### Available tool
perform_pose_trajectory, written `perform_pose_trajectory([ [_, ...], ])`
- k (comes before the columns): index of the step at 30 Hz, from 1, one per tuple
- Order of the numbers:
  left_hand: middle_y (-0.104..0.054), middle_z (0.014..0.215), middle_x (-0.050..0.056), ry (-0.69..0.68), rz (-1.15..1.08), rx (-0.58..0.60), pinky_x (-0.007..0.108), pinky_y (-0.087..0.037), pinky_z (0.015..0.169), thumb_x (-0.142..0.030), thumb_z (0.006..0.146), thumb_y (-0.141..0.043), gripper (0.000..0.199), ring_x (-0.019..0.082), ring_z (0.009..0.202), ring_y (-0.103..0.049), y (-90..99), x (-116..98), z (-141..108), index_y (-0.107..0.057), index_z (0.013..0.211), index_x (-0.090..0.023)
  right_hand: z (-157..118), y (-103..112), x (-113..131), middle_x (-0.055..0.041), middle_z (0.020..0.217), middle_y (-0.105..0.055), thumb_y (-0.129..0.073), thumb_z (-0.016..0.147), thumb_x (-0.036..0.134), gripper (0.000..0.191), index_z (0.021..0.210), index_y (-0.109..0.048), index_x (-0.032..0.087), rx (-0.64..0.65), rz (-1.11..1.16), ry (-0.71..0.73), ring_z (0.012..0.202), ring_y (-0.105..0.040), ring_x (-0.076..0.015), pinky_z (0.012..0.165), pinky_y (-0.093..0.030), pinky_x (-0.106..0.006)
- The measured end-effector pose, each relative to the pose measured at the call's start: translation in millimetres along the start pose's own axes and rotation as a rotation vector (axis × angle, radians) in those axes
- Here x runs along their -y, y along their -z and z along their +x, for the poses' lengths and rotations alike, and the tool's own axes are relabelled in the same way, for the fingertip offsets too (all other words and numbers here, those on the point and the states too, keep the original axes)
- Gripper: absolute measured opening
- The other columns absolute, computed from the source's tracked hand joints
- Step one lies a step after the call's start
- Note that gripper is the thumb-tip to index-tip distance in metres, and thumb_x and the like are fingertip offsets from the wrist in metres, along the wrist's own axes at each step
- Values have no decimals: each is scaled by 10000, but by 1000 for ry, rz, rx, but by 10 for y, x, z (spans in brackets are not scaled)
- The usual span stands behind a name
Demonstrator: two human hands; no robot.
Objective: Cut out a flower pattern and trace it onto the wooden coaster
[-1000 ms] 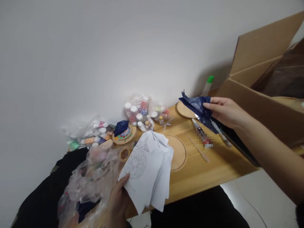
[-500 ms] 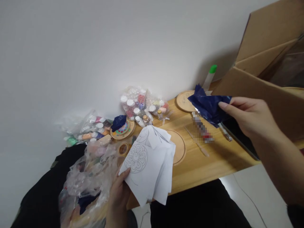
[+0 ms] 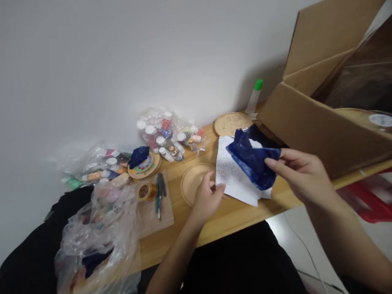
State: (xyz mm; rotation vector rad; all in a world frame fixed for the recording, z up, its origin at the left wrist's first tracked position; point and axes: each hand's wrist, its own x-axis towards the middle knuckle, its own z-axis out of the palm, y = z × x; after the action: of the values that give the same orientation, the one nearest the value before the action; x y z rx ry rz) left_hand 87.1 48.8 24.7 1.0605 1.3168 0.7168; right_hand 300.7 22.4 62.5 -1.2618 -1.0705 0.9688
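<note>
My right hand (image 3: 301, 175) pinches a crumpled, thin sheet of dark blue carbon paper (image 3: 252, 159) between thumb and fingers, holding it above the white sheets. My left hand (image 3: 210, 196) is at the left edge of the white paper sheets (image 3: 241, 190), its thumb over the edge and its fingers curled. The top sheet bears a printed flower pattern. These sheets now lie low over the right part of the table. Just left of them is a round wooden disc (image 3: 190, 185), partly covered by my left hand.
A cardboard box (image 3: 312, 126) stands open at right, near a green-capped bottle (image 3: 254, 96). Another wooden disc (image 3: 232, 123) lies by the wall. Bags of small bottles (image 3: 159, 126), a wire spool (image 3: 147, 191), pens (image 3: 159, 196) and a plastic bag (image 3: 104, 228) fill the left side.
My left hand has carried the white sheets right and down, uncovering the spool, pens and disc. The right hand still holds the carbon paper, now over the sheets. The view has shifted right.
</note>
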Motion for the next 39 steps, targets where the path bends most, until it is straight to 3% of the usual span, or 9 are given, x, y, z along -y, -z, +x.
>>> perform_pose_trajectory([
  [3, -650, 929, 65, -297, 234, -190, 302, -443, 777, -314, 763, -711, 237, 189, 798, -584, 33, -136, -158, -675, 968, -200, -114, -111, -122, -9, 738, -696, -756, 753, 393, 168, 804, -738, 234, 39, 48, -59, 664, -642, -138, 622, -551, -260],
  [5, -631, 824, 45, -369, 182, -82, 286, -427, 748, -370, 816, -647, 173, 178, 765, -563, 27, -230, -224, -667, 794, -199, -178, -194, -197, -9, 718, -685, -747, 763, 402, 177, 797, -725, 230, 55, 66, -114, 678, -641, -146, 625, -547, -268],
  [7, -574, 657, 11, -292, 29, 86, 268, -409, 645, -428, 828, -615, 285, 143, 631, -516, -9, -269, -236, -595, 659, -199, -226, -270, -250, -7, 697, -674, -739, 768, 410, 188, 780, -706, 225, 63, 83, -168, 653, -628, -146, 597, -538, -271],
  [9, -529, 567, -16, -194, -107, 136, 256, -386, 585, -463, 799, -640, 344, 115, 550, -469, -49, -242, -215, -536, 605, -199, -258, -334, -277, -9, 708, -677, -735, 763, 424, 206, 770, -690, 223, 28, 125, -194, 640, -623, -149, 589, -538, -281],
  [16, -546, 557, -34, -245, -191, -90, 226, -387, 547, -433, 759, -704, 315, 91, 541, -484, -20, -64, -202, -557, 617, -194, -335, -416, -331, 9, 688, -647, -754, 727, 379, 162, 755, -676, 239, -162, 263, -225, 599, -593, -115, 570, -516, -237],
  [27, -545, 544, -32, -260, -124, -132, 221, -391, 550, -453, 760, -688, 357, 82, 530, -471, 63, 31, -150, -538, 576, -187, -429, -438, -445, 2, 677, -633, -764, 735, 420, 211, 766, -654, 242, -249, 37, -198, 607, -589, -137, 574, -493, -270],
  [30, -544, 530, -26, -239, -109, -133, 223, -389, 533, -501, 743, -682, 395, 86, 518, -479, 122, 40, -122, -521, 563, -188, -428, -439, -477, -8, 691, -645, -725, 765, 463, 235, 789, -655, 240, -183, -108, -162, 632, -609, -153, 602, -511, -284],
  [34, -558, 524, -23, -258, -35, -200, 213, -390, 521, -477, 727, -692, 355, 86, 505, -496, 575, -27, -135, -557, 592, -178, -405, -420, -502, -22, 875, -715, -635, 820, 534, 354, 1036, -670, 256, 86, -257, -112, 822, -677, -166, 741, -548, -272],
  [39, -542, 473, -29, -281, 158, -562, 199, -348, 453, -392, 711, -676, 284, 79, 428, -463, 1642, -346, -206, -549, 582, -173, -390, -353, -509, -38, 986, -735, -578, 821, 592, 397, 976, -701, 247, 149, -471, -62, 905, -697, -199, 731, -558, -278],
])
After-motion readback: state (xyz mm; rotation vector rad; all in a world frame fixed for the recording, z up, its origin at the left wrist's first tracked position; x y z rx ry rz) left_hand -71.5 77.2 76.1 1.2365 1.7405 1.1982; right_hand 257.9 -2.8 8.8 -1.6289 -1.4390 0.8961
